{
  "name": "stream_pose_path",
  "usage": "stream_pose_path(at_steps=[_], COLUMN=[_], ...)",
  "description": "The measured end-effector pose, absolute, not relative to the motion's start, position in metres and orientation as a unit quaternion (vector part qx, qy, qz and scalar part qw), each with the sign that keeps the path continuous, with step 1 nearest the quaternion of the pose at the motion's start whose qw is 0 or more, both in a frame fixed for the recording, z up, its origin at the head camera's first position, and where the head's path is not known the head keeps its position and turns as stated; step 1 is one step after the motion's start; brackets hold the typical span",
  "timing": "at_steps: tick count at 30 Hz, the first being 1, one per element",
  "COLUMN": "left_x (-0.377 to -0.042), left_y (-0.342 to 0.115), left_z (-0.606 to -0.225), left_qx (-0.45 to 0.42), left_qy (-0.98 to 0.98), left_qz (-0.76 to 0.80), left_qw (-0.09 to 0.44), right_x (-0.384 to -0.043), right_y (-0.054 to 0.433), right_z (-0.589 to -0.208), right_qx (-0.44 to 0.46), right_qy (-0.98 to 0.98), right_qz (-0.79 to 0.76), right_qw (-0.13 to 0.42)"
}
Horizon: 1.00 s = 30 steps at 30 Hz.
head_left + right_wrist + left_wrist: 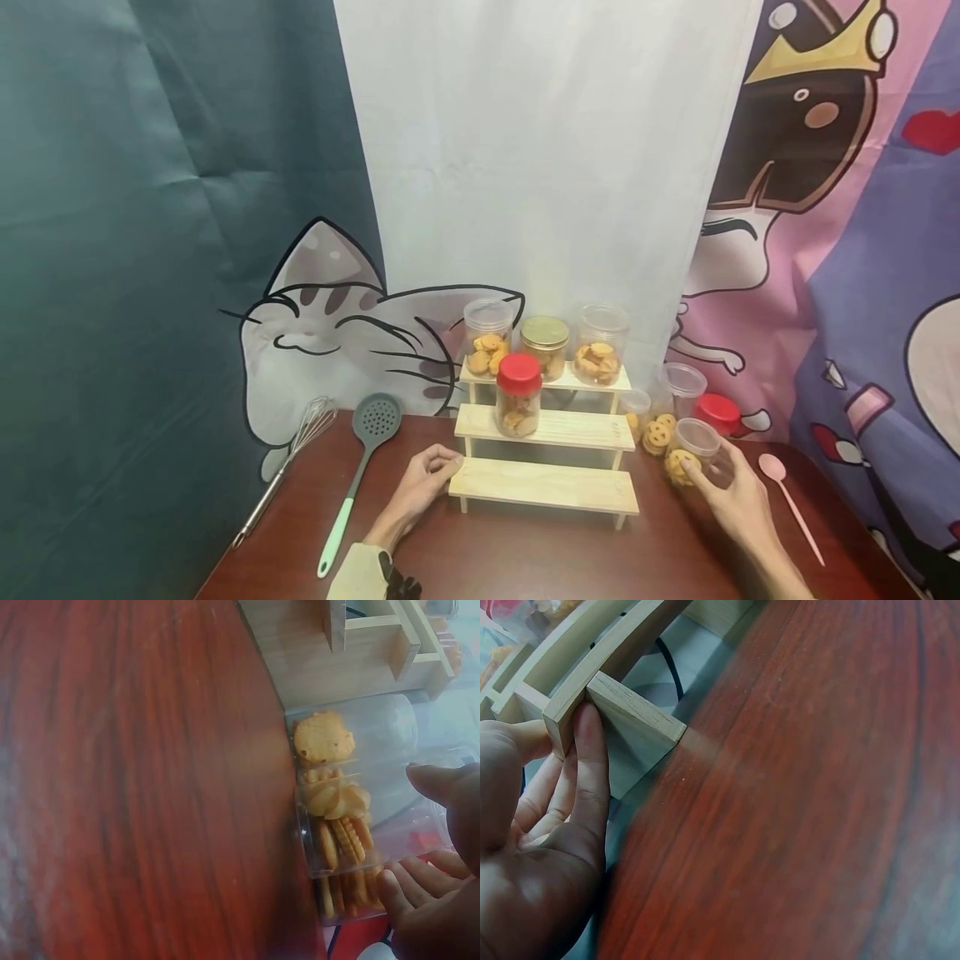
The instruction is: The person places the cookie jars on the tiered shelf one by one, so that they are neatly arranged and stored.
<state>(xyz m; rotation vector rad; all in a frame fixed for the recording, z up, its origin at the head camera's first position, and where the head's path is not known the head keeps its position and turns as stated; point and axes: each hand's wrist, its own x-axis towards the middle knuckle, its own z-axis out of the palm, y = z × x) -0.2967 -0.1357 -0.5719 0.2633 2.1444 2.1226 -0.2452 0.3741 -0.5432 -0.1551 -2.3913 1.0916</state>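
Note:
A three-tier wooden shelf stand (543,486) stands mid-table. My left hand (423,483) pinches the left end of its lowest board, thumb above and fingers beneath in the left wrist view. On the right, my right hand (731,492) holds a clear lidless-looking cookie jar (337,806) between thumb and fingers, around its upper part. Piped and ridged cookies (337,801) fill its lower part. A red-lidded jar (519,396) of cookies sits on the middle board. The top board carries two clear jars (488,337) (600,346) and a gold-lidded jar (545,346).
Behind the held jar stand a clear jar of round cookies (682,383), a smaller jar (635,408) and a red-lidded one (717,412). A pink spoon (791,510) lies at right; a whisk (288,471) and a slotted turner (363,454) lie at left. Curtains hang behind.

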Motion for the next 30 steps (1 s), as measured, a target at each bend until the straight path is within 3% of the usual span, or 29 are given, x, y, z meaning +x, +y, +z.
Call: stream_pose_path(at_steps=[15, 30], left_x=[-0.298, -0.296], left_y=[-0.135, -0.135], left_z=[-0.572, -0.57], left_qx=[0.082, 0.083], left_qy=[0.698, 0.705], left_qz=[0.708, 0.701], left_qw=[0.062, 0.059], right_x=[-0.241, -0.238], right_y=[0.366, 0.33], right_z=[-0.53, -0.475], right_qx=[-0.051, -0.007], right_qy=[-0.874, -0.835], right_qz=[0.39, 0.453], right_qw=[0.285, 0.311])
